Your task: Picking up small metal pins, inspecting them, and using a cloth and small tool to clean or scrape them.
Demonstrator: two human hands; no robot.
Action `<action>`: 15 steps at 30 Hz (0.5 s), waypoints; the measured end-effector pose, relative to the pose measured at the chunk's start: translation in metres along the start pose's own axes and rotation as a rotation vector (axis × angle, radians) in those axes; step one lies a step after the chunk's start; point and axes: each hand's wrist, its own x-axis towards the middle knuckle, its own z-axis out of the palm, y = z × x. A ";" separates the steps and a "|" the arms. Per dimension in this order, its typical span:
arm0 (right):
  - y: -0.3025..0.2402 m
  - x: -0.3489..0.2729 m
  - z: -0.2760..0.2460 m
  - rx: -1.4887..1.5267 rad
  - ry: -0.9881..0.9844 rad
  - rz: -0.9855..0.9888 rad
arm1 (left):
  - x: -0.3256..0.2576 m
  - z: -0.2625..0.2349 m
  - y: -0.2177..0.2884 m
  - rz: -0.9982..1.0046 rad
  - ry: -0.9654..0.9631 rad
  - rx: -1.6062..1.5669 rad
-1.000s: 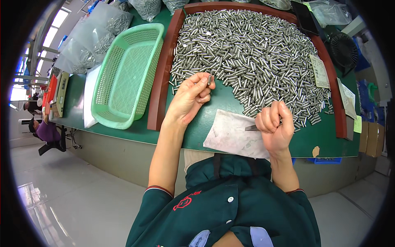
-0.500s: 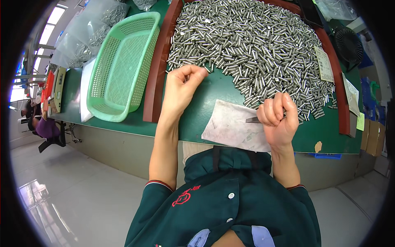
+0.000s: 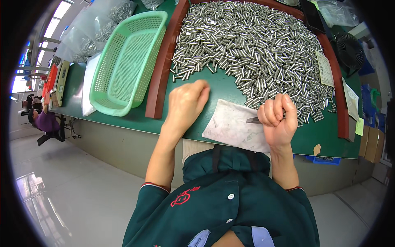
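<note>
The green table is stretching out beneath both sets of fingers, and a broad pile of metal pins is covering much of it, beginning just ahead of the left fingers and coming round close to the right ones. A red-brown frame is bordering the pile, its near rail running to the left of the left-hand fingers. Beyond that rail, farther left of the same fingers, a green basket is standing. A pale, stained cloth is lying between the two sets of fingers, its right end reaching the right hand. The left hand is showing its back, the fingers curling under and the thumb lying close beside them; the tips are blurring and hiding — whether they are pinching a pin, I cannot tell. The right hand is keeping its fingers bunched together and folded toward the palm, gripping a dark flat tool — its end is jutting out to the left of those fingers, above the cloth. A few loose pins are lying just ahead of the left fingers, at the pile's near edge.
</note>
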 end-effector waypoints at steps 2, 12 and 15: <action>0.000 -0.001 -0.003 0.004 0.010 -0.004 | -0.021 -0.027 0.011 -0.104 0.008 0.014; -0.002 -0.001 0.003 -0.028 0.022 0.004 | -0.174 -0.137 -0.041 -0.968 -0.034 0.565; -0.002 -0.002 0.003 -0.025 0.045 0.019 | -0.177 -0.139 -0.039 -0.937 0.080 0.516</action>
